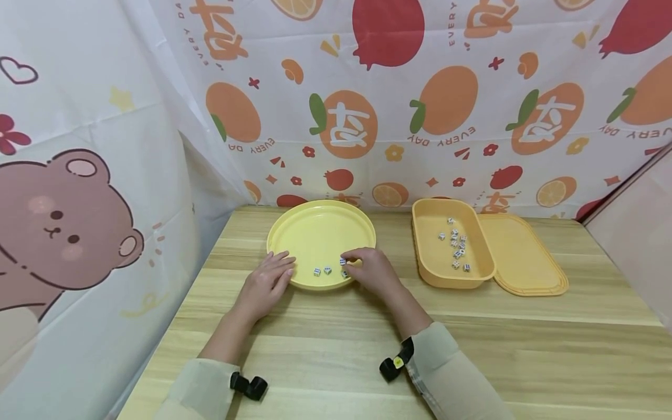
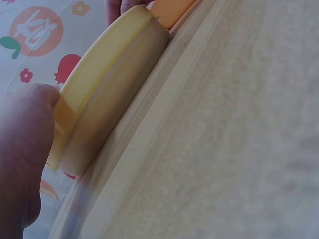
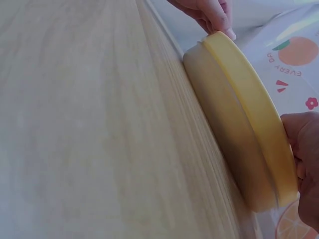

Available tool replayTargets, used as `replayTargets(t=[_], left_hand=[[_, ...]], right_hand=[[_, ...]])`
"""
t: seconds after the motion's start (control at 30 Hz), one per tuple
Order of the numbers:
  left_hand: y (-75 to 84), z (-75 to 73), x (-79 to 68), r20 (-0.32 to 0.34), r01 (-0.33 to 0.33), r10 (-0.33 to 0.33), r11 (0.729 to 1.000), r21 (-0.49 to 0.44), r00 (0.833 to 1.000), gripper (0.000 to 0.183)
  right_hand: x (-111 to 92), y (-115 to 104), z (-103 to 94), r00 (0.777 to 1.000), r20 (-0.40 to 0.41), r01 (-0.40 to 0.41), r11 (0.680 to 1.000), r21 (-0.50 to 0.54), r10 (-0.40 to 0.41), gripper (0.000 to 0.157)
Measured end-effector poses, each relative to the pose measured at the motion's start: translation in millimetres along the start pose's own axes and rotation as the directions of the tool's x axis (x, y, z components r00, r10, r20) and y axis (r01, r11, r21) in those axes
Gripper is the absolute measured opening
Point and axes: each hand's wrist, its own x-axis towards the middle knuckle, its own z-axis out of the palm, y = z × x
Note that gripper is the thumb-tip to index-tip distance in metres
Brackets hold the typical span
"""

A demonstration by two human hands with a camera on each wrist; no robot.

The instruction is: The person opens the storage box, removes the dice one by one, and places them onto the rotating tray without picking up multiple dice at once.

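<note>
A round yellow tray stands on the table. My left hand rests on its left rim, fingers stretched over the edge. The left thumb lies at the rim in the left wrist view. At the tray's right side, my right hand reaches over the rim, pinching a white die between thumb and index finger. Another die lies just below those fingertips. To their left on the tray are two more dice, one die beside the other. Both wrist views show the tray's side wall, which hides the dice.
Right of the tray stands an orange rectangular box with several dice inside. Its flat orange lid lies against the box's right side. A fruit-patterned cloth hangs behind the wooden table; a bear-print cloth hangs at left.
</note>
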Motion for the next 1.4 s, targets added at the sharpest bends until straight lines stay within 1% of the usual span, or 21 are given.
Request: replayTargets(t=[0.3,0.67,0.83,1.03,1.17,1.3,1.4], left_hand=[[-1.6,1.1,-2.1,0.01,0.004,-0.004,1.0,0.009,1.0,0.022],[0.0,0.2,-1.4,0.014,0.022,-0.022,1.0,0.0,1.0,0.023],[-0.3,0.8,-0.5,0.017,0.024,-0.024,1.0,0.002,1.0,0.023],[-0.9,1.0,0.5,0.011,0.007,-0.007,1.0,0.006,1.0,0.022],[-0.7,1.1,0.6,0.017,0.009,-0.009,1.0,0.003,1.0,0.023],[-1.2,0.9,-0.4,0.024,0.025,-0.025,1.0,0.003,0.999,0.023],[-2.2,1.4,-0.5,0.022,0.023,-0.023,1.0,0.005,0.999,0.023]], right_hand=[[-1,1,0.5,1.0,0.01,0.01,0.999,0.036,-0.01,0.024],[-2,1,-1.4,0.999,-0.012,0.039,0.998,0.045,-0.038,0.022],[-2,2,-1.5,0.999,-0.019,0.049,0.998,0.038,-0.049,0.021],[-1,4,-0.7,0.998,-0.023,0.061,0.998,0.025,-0.06,0.02],[-2,3,-1.9,0.998,-0.003,0.063,0.998,0.009,-0.063,0.021],[-3,1,-6.0,0.998,0.026,0.048,0.999,0.02,-0.049,0.025],[-4,0,-16.0,1.0,0.02,0.013,0.999,0.047,-0.014,0.028]])
